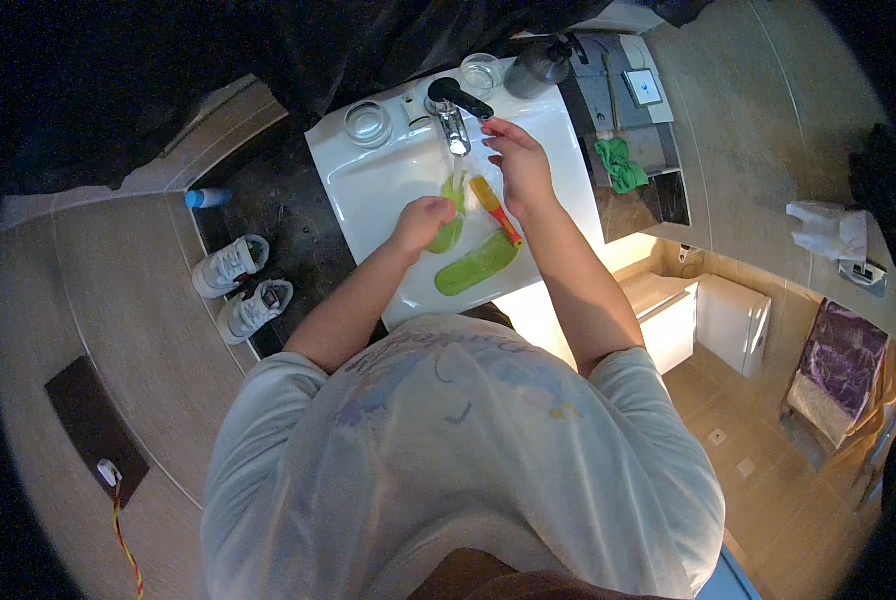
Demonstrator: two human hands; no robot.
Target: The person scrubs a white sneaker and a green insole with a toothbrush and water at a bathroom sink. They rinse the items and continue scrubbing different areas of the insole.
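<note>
A white washbasin [376, 191] lies before me under a chrome faucet [455, 135] with a black lever [459, 97]. Water appears to run from the spout onto a green insole [445, 236], which my left hand [424, 223] grips by its near side. The fingertips of my right hand [521, 161] are at the end of the lever, with thumb and fingers apart. Below that hand, a brush [496, 210] with a yellowish head and red handle rests in the basin. Its handle end meets a second green insole [478, 264] lying flat near the front.
Two white sneakers [241, 289] and a blue-capped bottle [207, 197] stand on the dark counter at left. Glass dishes [367, 124] and a dark pump bottle [538, 69] sit along the basin's back. At right lies a green cloth [622, 165].
</note>
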